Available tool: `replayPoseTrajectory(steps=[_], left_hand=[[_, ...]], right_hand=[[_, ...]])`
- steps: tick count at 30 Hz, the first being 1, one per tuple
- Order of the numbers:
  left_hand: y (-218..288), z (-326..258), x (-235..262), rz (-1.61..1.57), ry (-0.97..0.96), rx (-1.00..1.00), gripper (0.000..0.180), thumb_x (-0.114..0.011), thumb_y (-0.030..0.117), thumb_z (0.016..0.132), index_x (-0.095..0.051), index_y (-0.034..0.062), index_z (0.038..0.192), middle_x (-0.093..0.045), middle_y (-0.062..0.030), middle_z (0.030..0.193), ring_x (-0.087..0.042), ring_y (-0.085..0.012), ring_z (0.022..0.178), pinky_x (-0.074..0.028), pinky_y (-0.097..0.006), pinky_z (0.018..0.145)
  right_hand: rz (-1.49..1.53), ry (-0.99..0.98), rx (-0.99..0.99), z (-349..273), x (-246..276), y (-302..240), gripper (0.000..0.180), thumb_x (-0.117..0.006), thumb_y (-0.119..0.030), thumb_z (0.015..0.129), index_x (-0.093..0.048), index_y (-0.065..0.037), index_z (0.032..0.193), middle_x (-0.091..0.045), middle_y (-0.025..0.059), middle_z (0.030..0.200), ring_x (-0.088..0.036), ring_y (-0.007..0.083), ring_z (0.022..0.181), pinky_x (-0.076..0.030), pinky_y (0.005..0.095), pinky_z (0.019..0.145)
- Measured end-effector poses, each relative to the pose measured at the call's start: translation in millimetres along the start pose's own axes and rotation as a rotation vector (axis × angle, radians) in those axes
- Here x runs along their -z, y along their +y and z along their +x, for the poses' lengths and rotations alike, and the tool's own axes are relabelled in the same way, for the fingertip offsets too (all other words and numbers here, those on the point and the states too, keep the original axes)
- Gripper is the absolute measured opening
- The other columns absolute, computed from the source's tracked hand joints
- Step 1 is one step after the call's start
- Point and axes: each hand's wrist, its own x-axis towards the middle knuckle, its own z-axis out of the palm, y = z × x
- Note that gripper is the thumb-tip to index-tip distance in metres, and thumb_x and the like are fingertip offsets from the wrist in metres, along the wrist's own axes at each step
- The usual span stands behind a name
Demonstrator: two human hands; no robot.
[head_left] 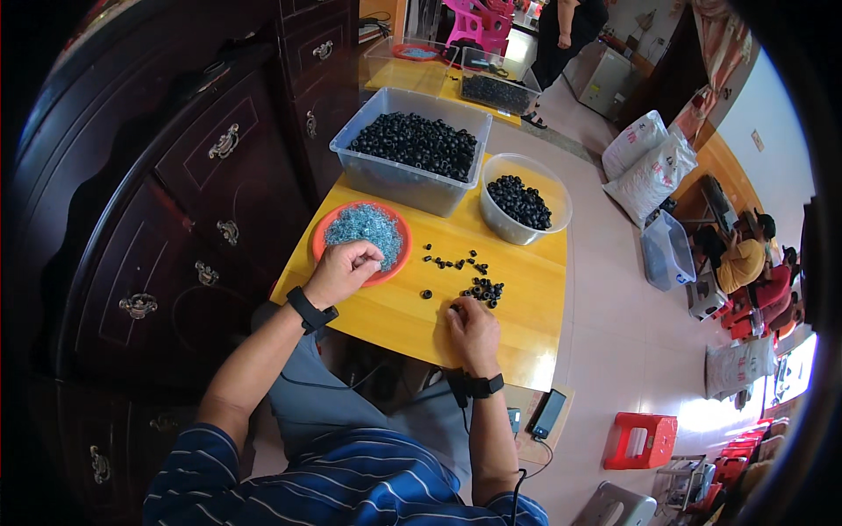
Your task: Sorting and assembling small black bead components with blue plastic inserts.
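Dark wood cabinet [175, 202] with metal handles fills the left side. Floor [614, 307] of pale pinkish tiles, glare at lower right. Yellow table [526, 307] stands against the cabinet; a second yellow table [412, 79] beyond it. White sacks [653, 162] on the floor near a wooden wall [728, 167]. Red stool [640, 438] at lower right, pink chair [478, 22] at the top. A person [745, 259] in yellow sits far right; another stands at the top.

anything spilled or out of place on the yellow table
Nothing looks spilled. The loose black rings by the right hand lie in a small working pile; the left hand rests on the orange dish.
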Motion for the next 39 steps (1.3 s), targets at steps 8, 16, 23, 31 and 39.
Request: replayPoseTrajectory(steps=[8, 16, 23, 31, 39], left_hand=[[23, -28, -49, -0.281, -0.139, 0.121, 0.007, -0.059, 0.003, 0.091, -0.062, 0.0013, 0.097, -0.061, 0.0012, 0.083, -0.057, -0.0035, 0.067, -0.049, -0.021, 0.062], [37, -34, -76, -0.359, -0.234, 0.165, 0.009, -0.06, 0.005, 0.092, -0.064, -0.0003, 0.098, -0.061, 0.0012, 0.076, -0.055, -0.0035, 0.063, -0.046, -0.02, 0.058], [39, -24, -91, -0.54, -0.259, 0.282, 0.011, -0.061, 0.009, 0.094, -0.065, 0.0019, 0.101, -0.06, 0.004, 0.077, -0.054, -0.0015, 0.064, -0.045, -0.018, 0.059], [38, -27, -100, -0.638, -0.306, 0.289, 0.012, -0.058, 0.01, 0.095, -0.065, 0.0028, 0.103, -0.065, 0.0023, 0.085, -0.056, -0.0027, 0.067, -0.047, -0.019, 0.06], [37, -29, -101, -0.561, -0.308, 0.249, 0.012, -0.057, 0.009, 0.096, -0.065, 0.0032, 0.103, -0.063, 0.0032, 0.083, -0.055, -0.0029, 0.067, -0.046, -0.019, 0.06]], right_hand=[[1.057, -0.043, -0.316, -26, 0, 22, 0.017, -0.059, -0.012, 0.097, -0.056, -0.004, 0.112, -0.065, 0.0042, 0.097, -0.056, 0.0077, 0.081, -0.047, 0.0237, 0.075], [1.219, -0.11, -0.319, -27, 8, 25, 0.022, -0.056, -0.009, 0.098, -0.053, -0.004, 0.119, -0.065, 0.0073, 0.106, -0.058, 0.0113, 0.089, -0.048, 0.0263, 0.085], [1.143, -0.114, -0.246, -30, 8, 20, 0.02, -0.057, -0.007, 0.097, -0.054, -0.003, 0.116, -0.063, 0.0055, 0.103, -0.058, 0.011, 0.092, -0.047, 0.0257, 0.085], [1.322, -0.244, -0.387, -34, 7, 2, 0.014, -0.051, -0.013, 0.098, -0.056, -0.005, 0.108, -0.058, 0.0011, 0.087, -0.05, 0.0083, 0.071, -0.043, 0.0225, 0.067], [1.264, -0.272, -0.505, -31, 3, -15, 0.023, -0.049, -0.032, 0.104, -0.054, -0.012, 0.095, -0.041, -0.006, 0.073, -0.035, 0.0025, 0.06, -0.028, 0.0181, 0.05]])
